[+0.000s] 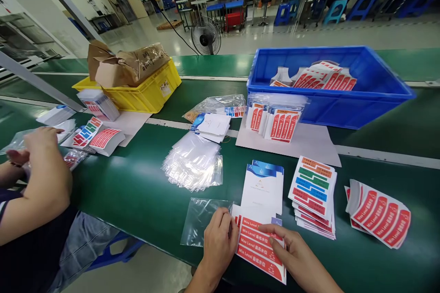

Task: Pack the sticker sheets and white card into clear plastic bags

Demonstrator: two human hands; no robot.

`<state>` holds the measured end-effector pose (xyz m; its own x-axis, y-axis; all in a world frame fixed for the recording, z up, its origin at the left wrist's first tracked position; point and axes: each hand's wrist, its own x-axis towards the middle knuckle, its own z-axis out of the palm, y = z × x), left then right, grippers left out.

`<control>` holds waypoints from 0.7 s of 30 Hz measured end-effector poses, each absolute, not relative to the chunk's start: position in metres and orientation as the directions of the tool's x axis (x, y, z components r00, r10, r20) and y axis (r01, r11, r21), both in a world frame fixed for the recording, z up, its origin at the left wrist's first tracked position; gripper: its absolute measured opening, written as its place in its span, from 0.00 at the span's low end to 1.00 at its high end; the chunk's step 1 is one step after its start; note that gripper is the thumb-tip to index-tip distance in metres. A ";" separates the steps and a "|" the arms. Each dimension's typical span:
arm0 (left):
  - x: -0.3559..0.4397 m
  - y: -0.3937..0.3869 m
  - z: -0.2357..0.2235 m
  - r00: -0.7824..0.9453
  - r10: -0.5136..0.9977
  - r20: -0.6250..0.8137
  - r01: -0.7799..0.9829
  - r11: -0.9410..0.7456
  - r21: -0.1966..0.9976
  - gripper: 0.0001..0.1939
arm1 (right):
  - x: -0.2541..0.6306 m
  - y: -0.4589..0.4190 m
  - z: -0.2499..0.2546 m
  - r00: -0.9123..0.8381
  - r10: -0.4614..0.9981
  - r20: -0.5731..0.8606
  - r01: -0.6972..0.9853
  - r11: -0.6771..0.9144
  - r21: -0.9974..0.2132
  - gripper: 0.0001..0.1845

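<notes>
My left hand (217,237) grips the left edge of a red "Max Level / Min Level" sticker sheet (259,249) at the near edge of the green table (137,192), beside a clear plastic bag (201,222) whose mouth it touches. Fingers of my right hand (292,249) lie on the sheet's right side, pinching it. The sheet sits over a white and blue booklet (263,185). To the right are a stack of multicoloured sticker sheets (314,192) and a stack of red label sheets (380,215).
A pile of clear bags (194,160) lies mid-table. Bagged sets (277,121) stand before a blue crate (343,96). A yellow bin (144,89) with cardboard is at the back left. A co-worker's arm (37,178) works at the left among sticker stacks (99,137).
</notes>
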<state>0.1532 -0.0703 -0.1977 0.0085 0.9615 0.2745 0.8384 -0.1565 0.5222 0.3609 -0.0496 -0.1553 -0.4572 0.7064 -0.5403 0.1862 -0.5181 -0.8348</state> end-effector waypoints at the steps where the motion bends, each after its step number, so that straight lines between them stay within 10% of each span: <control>1: 0.153 -0.070 -0.197 0.002 0.958 0.288 0.833 -0.161 0.530 0.07 | 0.360 -0.049 -0.154 -0.458 0.705 -0.542 0.184 -0.521 -0.833 0.29; 21: 0.142 -0.070 -0.181 0.106 0.976 0.192 0.834 -0.193 0.516 0.07 | 0.326 -0.063 -0.172 -0.285 0.852 -0.439 0.160 -0.409 -0.898 0.28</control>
